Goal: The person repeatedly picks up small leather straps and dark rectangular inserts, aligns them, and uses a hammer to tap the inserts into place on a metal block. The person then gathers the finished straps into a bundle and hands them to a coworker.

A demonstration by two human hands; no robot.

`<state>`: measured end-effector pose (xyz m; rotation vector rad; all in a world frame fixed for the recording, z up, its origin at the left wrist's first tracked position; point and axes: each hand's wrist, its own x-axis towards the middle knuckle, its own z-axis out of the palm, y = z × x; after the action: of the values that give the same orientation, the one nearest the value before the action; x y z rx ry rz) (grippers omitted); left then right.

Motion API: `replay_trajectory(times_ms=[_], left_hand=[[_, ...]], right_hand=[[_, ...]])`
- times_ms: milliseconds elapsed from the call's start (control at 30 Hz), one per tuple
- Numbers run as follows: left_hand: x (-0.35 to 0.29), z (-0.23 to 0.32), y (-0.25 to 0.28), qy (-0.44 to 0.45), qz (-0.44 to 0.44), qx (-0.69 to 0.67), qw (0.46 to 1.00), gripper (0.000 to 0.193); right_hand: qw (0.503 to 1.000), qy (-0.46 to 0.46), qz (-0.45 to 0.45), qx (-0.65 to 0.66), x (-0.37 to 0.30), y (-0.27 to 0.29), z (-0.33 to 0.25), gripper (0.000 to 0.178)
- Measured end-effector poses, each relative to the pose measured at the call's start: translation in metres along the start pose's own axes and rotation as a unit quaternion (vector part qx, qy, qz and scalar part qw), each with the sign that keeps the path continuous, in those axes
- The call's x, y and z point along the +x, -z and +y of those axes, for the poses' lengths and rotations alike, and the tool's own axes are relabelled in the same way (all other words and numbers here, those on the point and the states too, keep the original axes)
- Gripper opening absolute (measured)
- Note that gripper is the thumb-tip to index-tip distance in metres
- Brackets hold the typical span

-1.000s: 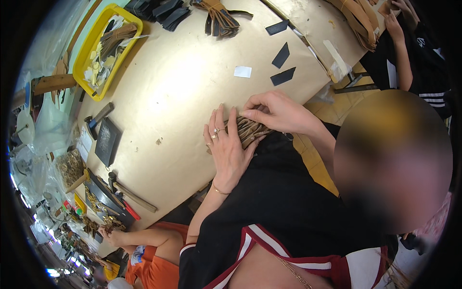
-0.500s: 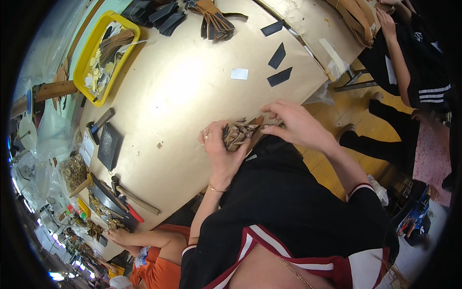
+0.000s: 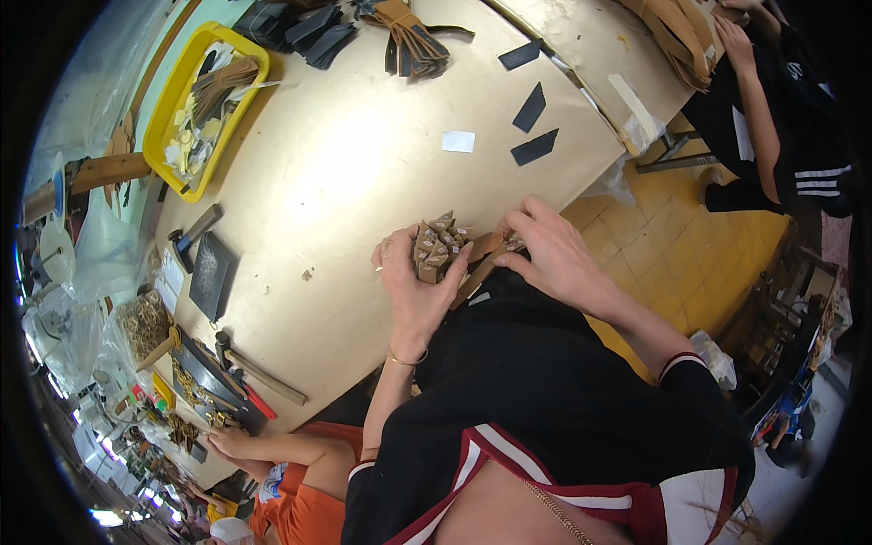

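Near the table's front edge, my left hand (image 3: pixel 413 289) is wrapped round a thick bundle of brown leather strips (image 3: pixel 438 250). Its cut ends point up and outward, and several bear small pale marks. To the right, fingers of my right hand (image 3: pixel 556 256) pinch a reddish-brown leather strip (image 3: pixel 486 245) that slants out of the bundle. More strip ends show under those fingers, partly hidden by them. Across the table lie three black slanted leather pieces (image 3: pixel 530 107) and a small white paper rectangle (image 3: pixel 458 142).
A yellow tray (image 3: pixel 150 150) of scraps and strips stands far left, with black stacks (image 3: pixel 320 41) and a tied brown bundle (image 3: pixel 404 32) beside it. Hammers (image 3: pixel 263 374), red-handled pliers and a dark block (image 3: pixel 213 277) line the left side. Co-workers sit at lower left and upper right.
The bundle in my left hand has turned so its ends stand more upright. My right fingers have closed on a strip. A person walking at the right has mostly left view.
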<state>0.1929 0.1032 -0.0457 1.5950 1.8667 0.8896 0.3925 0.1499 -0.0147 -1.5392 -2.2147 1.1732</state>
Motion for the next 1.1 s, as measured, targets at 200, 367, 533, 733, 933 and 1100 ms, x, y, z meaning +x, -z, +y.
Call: replay_trajectory(times_ms=[200,367,533,733,933,1100], left_hand=[[0.000,0.001,-0.001,0.007,-0.003,0.007,1.000,0.047],[-0.002,-0.001,-0.005,-0.027,0.003,0.011,1.000,0.049],[-0.003,-0.001,-0.005,-0.011,-0.005,0.000,1.000,0.048],[-0.002,-0.001,-0.003,-0.011,-0.008,-0.003,1.000,0.047],[-0.001,-0.001,-0.002,-0.013,-0.016,-0.001,1.000,0.047],[0.000,-0.001,-0.002,-0.016,-0.018,-0.006,1.000,0.047]], right_hand=[[0.995,-0.020,-0.032,0.092,0.003,0.000,0.000,0.033],[0.996,-0.023,-0.034,0.077,-0.002,0.002,0.000,0.041],[1.000,-0.001,-0.020,-0.001,-0.011,-0.006,-0.002,0.048],[0.991,-0.082,-0.077,0.078,-0.017,-0.012,-0.002,0.038],[0.973,-0.068,-0.016,0.220,-0.016,-0.013,0.001,0.042],[0.940,-0.136,-0.023,0.313,-0.011,-0.023,0.001,0.032]])
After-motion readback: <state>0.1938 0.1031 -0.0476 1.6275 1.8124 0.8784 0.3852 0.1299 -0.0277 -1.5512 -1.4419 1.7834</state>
